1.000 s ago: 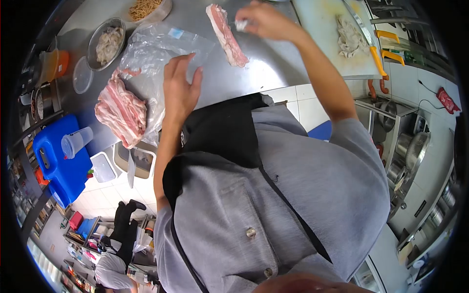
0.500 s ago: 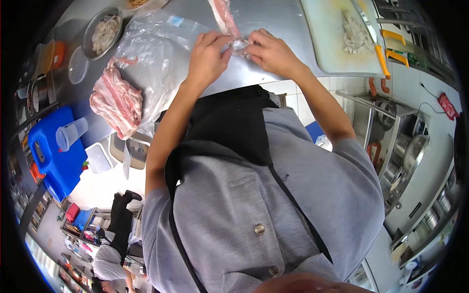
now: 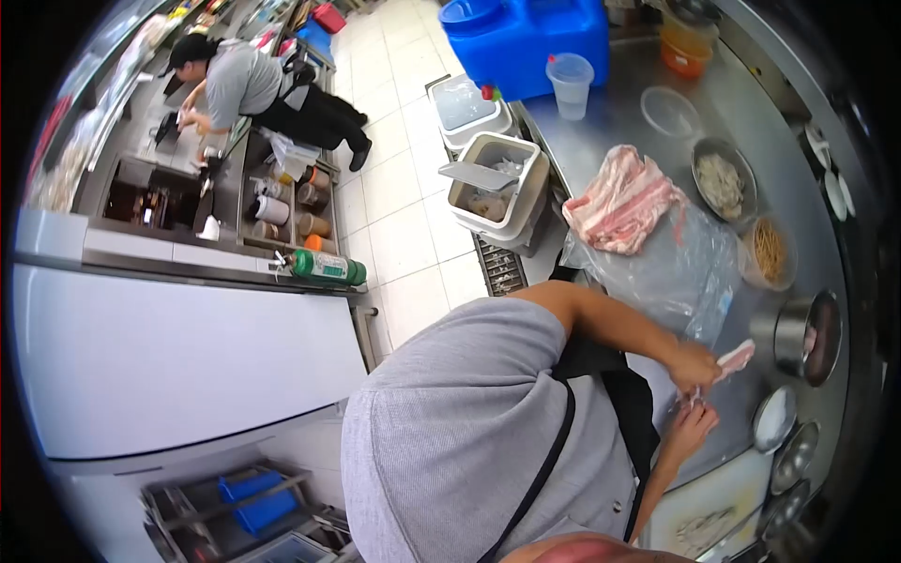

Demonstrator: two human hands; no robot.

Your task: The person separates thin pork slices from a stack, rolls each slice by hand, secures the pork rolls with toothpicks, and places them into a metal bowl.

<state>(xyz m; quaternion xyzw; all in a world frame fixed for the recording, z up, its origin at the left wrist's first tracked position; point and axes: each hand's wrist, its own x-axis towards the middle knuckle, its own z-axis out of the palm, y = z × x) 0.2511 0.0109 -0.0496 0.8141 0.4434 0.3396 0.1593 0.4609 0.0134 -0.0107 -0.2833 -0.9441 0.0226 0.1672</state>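
Observation:
A narrow strip of raw pork belly (image 3: 736,360) lies on the steel counter (image 3: 741,422), reaching out past my fingers. My left hand (image 3: 694,366) is closed around its near end, seen from the back with the fingertips mostly hidden. Just beside it, the fingers of my right hand (image 3: 693,427) are pinched on the same end, where a small pale bundle shows between the hands. A larger slab of pork belly (image 3: 624,199) rests on a clear plastic bag (image 3: 662,272) to the left of my hands.
Around the counter stand a bowl of pale meat (image 3: 724,178), a tub of thin sticks (image 3: 768,253), a steel pot (image 3: 807,338), a cutting board (image 3: 709,502) and a blue jerrycan (image 3: 530,47). Across the aisle a person (image 3: 253,89) works at another counter. An open bin (image 3: 497,188) stands by the counter.
My head has turned and tilted left, so the scene is rotated and the aisle shows. Both hands stay together at the strip's near end. Less of the strip is visible.

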